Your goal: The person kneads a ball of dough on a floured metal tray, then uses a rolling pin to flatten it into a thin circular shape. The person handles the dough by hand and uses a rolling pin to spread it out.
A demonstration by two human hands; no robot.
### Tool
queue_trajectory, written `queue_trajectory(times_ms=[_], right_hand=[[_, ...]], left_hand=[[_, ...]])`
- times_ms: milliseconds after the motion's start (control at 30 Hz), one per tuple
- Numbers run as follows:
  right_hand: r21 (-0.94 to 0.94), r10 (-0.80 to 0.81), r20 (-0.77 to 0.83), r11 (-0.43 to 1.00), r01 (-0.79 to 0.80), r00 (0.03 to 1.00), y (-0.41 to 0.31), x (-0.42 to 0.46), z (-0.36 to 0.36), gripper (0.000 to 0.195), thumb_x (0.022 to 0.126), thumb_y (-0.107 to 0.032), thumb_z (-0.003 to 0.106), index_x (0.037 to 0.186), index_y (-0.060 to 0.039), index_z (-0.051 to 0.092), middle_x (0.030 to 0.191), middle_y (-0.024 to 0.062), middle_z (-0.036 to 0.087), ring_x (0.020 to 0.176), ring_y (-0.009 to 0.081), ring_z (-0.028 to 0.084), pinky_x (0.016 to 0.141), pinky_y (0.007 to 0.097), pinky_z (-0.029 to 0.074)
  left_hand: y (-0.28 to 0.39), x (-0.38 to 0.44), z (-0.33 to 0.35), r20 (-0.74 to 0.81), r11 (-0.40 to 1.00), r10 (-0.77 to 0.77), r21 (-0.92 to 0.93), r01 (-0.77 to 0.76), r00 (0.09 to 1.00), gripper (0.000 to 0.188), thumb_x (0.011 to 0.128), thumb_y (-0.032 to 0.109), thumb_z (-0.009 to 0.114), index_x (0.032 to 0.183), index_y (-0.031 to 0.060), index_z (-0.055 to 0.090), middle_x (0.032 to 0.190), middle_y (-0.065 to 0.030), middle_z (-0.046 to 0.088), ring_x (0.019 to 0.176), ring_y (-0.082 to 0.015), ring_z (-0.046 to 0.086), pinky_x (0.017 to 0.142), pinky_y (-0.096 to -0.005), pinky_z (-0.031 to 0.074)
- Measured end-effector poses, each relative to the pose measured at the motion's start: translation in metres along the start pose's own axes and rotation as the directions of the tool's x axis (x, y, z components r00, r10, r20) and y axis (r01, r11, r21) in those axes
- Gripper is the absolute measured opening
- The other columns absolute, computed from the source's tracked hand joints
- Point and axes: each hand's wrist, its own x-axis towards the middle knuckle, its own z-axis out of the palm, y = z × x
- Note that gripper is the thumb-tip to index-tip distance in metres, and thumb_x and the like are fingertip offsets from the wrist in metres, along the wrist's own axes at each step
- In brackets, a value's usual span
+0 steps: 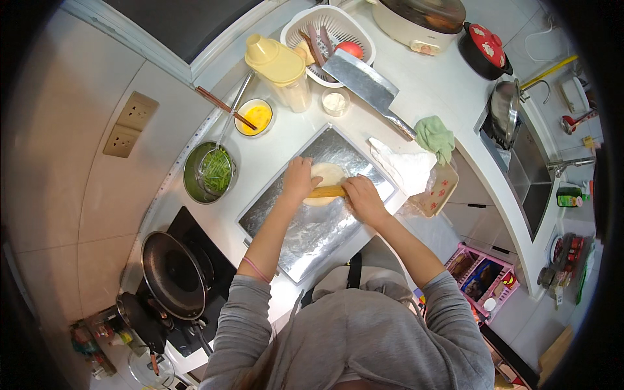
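Observation:
A round, flat sheet of dough (327, 171) lies on a floured metal board (312, 239) before me. Across it rests a wooden rolling pin (327, 191). My left hand (299, 178) grips the pin's left end, with the thumb near the dough's edge. At the other end my right hand (363, 197) is closed over the pin, which hides that end. Dough shows both above and below the pin.
Left of the board stand a pot of chopped greens (214, 170) and a bowl of beaten egg (257, 117). A cleaver (363, 78) leans on a white colander (287, 30). A white cloth (407, 165) lies at the board's right. A frying pan (173, 273) sits on the cooktop.

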Motion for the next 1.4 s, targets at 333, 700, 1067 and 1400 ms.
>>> queue_trajectory(times_ms=[333, 700, 1067, 1400], right_hand=[[0.064, 0.456, -0.284, 0.887, -0.458, 0.843, 0.042, -0.044, -0.045, 0.031, 0.074, -0.001, 0.066, 0.104, -0.0012, 0.056, 0.1, 0.0181, 0.056, 0.094, 0.037, 0.055, 0.083, 0.0442, 0.045], [-0.061, 0.303, -0.04, 0.95, -0.305, 0.952, 0.024, -0.009, 0.023, 0.065, 0.084, -0.021, 0.064, 0.138, 0.0054, 0.038, 0.148, 0.0269, 0.033, 0.138, 0.0413, 0.031, 0.116, 0.0496, 0.021], [0.165, -0.332, 0.267, 0.94, 0.297, 0.904, -0.097, -0.009, 0.098, 0.079, 0.082, -0.044, 0.065, 0.138, 0.0061, 0.04, 0.148, 0.0236, 0.035, 0.14, 0.0339, 0.03, 0.117, 0.0435, 0.021], [-0.059, -0.216, 0.327, 0.967, 0.248, 0.92, -0.027, -0.006, 0.02, 0.077, 0.082, -0.043, 0.066, 0.139, 0.0014, 0.04, 0.15, 0.0223, 0.031, 0.139, 0.0374, 0.03, 0.115, 0.0484, 0.024]], left_hand=[[0.01, -0.08, -0.044, -0.003, 0.906, -0.256, -0.349, 0.239, 0.967, 0.04, 0.079, 0.019, 0.072, 0.111, 0.0012, 0.055, 0.1, -0.0186, 0.064, 0.091, -0.0356, 0.063, 0.082, -0.0411, 0.049], [0.017, -0.188, -0.056, -0.202, 0.368, -0.71, -0.923, 0.11, 0.675, 0.035, 0.09, 0.011, 0.067, 0.117, -0.0021, 0.049, 0.103, -0.0118, 0.065, 0.091, -0.0149, 0.062, 0.082, -0.0274, 0.051], [0.002, -0.22, -0.049, -0.142, 0.212, -0.797, -0.976, 0.051, 0.587, 0.031, 0.091, 0.011, 0.065, 0.115, -0.0005, 0.049, 0.103, -0.0107, 0.065, 0.091, -0.0155, 0.064, 0.082, -0.0285, 0.052], [0.013, -0.182, -0.017, -0.073, 0.275, -0.701, -0.945, 0.175, 0.709, 0.031, 0.091, 0.013, 0.066, 0.116, 0.0, 0.052, 0.106, -0.0097, 0.065, 0.092, -0.0135, 0.062, 0.081, -0.0261, 0.05]])
